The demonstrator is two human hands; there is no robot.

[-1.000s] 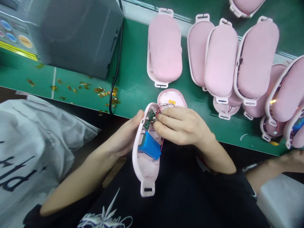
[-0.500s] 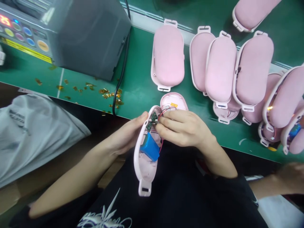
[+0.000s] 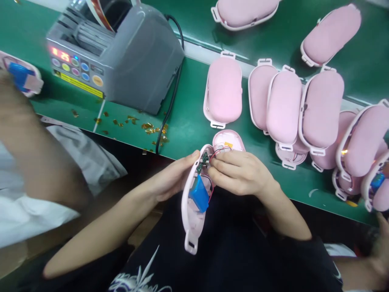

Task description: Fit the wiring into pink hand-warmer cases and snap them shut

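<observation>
we found the open pink shell (image 3: 186, 198) in the left hand (image 3: 173, 178), held tilted just off the near edge of the green bench (image 3: 188, 105). that hand grasped it by its outer side, thumb at the rim. inside we noted a green circuit board (image 3: 205, 157) toward the upper end and a blue battery pack (image 3: 199, 194) below it. the right hand (image 3: 243, 172) had its fingers bunched beside the board; what lay between the fingertips was hidden, so we could not tell whether they gripped anything. red and black wires (image 3: 220, 150) ran over the pink cover (image 3: 234, 140) just beyond that hand, which bore a small yellow tape piece (image 3: 228, 144).

on the bench we recorded one separate pink case (image 3: 225, 89) and, to its right, a cluster of overlapping pink cases (image 3: 284, 107). two further pink cases (image 3: 332, 34) lay on the green surface past a pale strip (image 3: 197, 50). at left stood a grey tape dispenser (image 3: 136, 61) with lit red digits (image 3: 60, 54), a black cable (image 3: 174, 97) beside it and amber tape scraps (image 3: 152, 129) in front. we observed a co-worker's blurred arm (image 3: 42, 134) at far left, near another open case (image 3: 35, 83) containing a blue pack.
</observation>
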